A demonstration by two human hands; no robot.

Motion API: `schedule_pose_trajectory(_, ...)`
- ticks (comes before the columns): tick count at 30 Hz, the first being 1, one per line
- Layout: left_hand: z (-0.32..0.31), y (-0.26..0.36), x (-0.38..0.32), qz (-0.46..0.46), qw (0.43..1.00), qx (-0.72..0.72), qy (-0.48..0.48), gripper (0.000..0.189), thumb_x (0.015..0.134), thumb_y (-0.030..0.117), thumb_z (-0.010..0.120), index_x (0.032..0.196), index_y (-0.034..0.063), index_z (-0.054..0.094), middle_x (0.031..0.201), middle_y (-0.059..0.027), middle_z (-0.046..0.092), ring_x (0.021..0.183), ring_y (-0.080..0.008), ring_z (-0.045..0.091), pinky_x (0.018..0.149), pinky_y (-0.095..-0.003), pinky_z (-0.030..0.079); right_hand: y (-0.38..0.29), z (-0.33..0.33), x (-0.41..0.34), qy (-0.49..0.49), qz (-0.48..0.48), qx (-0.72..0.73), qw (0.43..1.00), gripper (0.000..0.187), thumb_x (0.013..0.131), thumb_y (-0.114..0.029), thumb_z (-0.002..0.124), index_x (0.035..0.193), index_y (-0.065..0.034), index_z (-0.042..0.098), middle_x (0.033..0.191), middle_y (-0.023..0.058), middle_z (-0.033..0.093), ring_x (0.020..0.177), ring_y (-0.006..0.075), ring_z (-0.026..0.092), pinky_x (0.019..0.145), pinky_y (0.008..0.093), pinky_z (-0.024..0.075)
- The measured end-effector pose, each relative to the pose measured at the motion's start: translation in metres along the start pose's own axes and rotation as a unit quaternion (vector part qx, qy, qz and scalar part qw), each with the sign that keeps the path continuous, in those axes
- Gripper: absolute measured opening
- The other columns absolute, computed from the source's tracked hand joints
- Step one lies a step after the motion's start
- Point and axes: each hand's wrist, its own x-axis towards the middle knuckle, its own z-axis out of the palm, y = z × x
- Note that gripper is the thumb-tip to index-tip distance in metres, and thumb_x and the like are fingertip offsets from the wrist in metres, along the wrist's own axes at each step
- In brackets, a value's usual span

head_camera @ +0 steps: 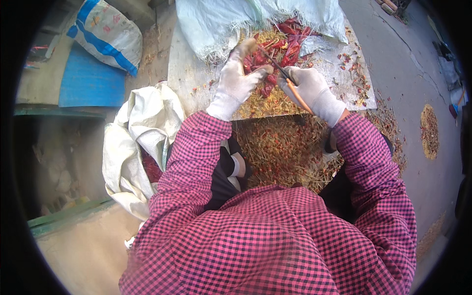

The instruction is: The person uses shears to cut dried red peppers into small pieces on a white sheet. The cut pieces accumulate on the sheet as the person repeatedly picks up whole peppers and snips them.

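My right hand (308, 86), in a white knit glove, grips a pair of scissors (291, 84) with orange handles. Their dark blades point up and left, toward my left hand (239, 72). That hand wears a matching glove with soiled fingertips; its thumb and fingers are spread apart, and I see nothing clearly held between them. Dried red chili peppers (291, 51) lie heaped just beyond both hands, on a pale board (191, 77). Yellow seeds (269, 105) are scattered over the board's near edge. A pale woven sack (225, 25) with a frayed mouth lies at the far side, around the chilies.
An open white woven sack (127, 158) with red chilies inside stands at my left. Stems and red bits (287, 147) cover the ground between my legs. A full sack with blue stripes (118, 42) rests beyond a blue panel (92, 79). A small seed pile (429, 131) lies right.
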Motion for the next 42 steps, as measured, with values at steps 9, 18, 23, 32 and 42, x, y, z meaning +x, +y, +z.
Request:
schedule_pose_trajectory(9,-0.011,-0.015,0.000,-0.158,0.946,-0.261,-0.106,0.036,0.101,-0.003,0.057,0.136,0.0026,0.055,0.112,-0.0128,0.071,0.076,-0.0112,0.067,0.060,-0.0244,0.054,-0.004,0.015,-0.011,0.007,-0.108,0.363,0.926,0.031,0.101,-0.034,0.062,0.102,-0.0045,0.072,0.068,0.0026,0.061,0.057,0.0167,0.059,0.054,0.0330,0.0463)
schedule_pose_trajectory(18,0.011,-0.010,-0.015,-0.042,0.921,-0.381,-0.065,0.029,0.104,0.015,0.063,0.133,0.0093,0.062,0.105,-0.0046,0.073,0.077,-0.0121,0.071,0.062,-0.0251,0.059,-0.018,-0.006,-0.010,-0.114,-0.179,0.746,0.631,0.036,0.105,-0.034,0.055,0.111,-0.0009,0.068,0.064,-0.0054,0.050,0.051,0.0085,0.048,0.047,0.0249,0.0421)
schedule_pose_trajectory(23,-0.011,-0.008,-0.013,-0.117,0.944,-0.306,0.023,0.028,0.104,0.026,0.064,0.125,0.0086,0.065,0.095,-0.0041,0.071,0.062,-0.0067,0.065,0.051,-0.0191,0.055,0.010,-0.050,0.006,0.237,-0.043,0.834,0.496,0.038,0.108,-0.026,0.048,0.128,0.0056,0.055,0.072,-0.0025,0.050,0.060,0.0124,0.051,0.057,0.0285,0.0497)
schedule_pose_trajectory(32,0.024,-0.015,0.018,-0.139,0.853,0.453,-0.220,0.043,0.098,0.044,0.067,0.133,0.0193,0.064,0.115,-0.0097,0.074,0.100,-0.0198,0.072,0.089,-0.0340,0.058,0.056,-0.007,0.010,0.112,-0.124,0.758,0.630,0.045,0.108,-0.035,0.051,0.133,0.0024,0.057,0.096,0.0058,0.070,0.088,0.0190,0.073,0.081,0.0370,0.0634)
schedule_pose_trajectory(42,0.044,-0.049,0.016,-0.078,0.852,0.481,-0.190,0.042,0.092,0.041,0.076,0.126,0.0182,0.067,0.112,-0.0114,0.074,0.103,-0.0294,0.071,0.093,-0.0414,0.055,0.043,-0.001,0.005,0.092,-0.006,0.679,0.728,0.042,0.107,-0.034,0.053,0.129,-0.0003,0.061,0.089,0.0023,0.066,0.077,0.0144,0.068,0.070,0.0326,0.0612)
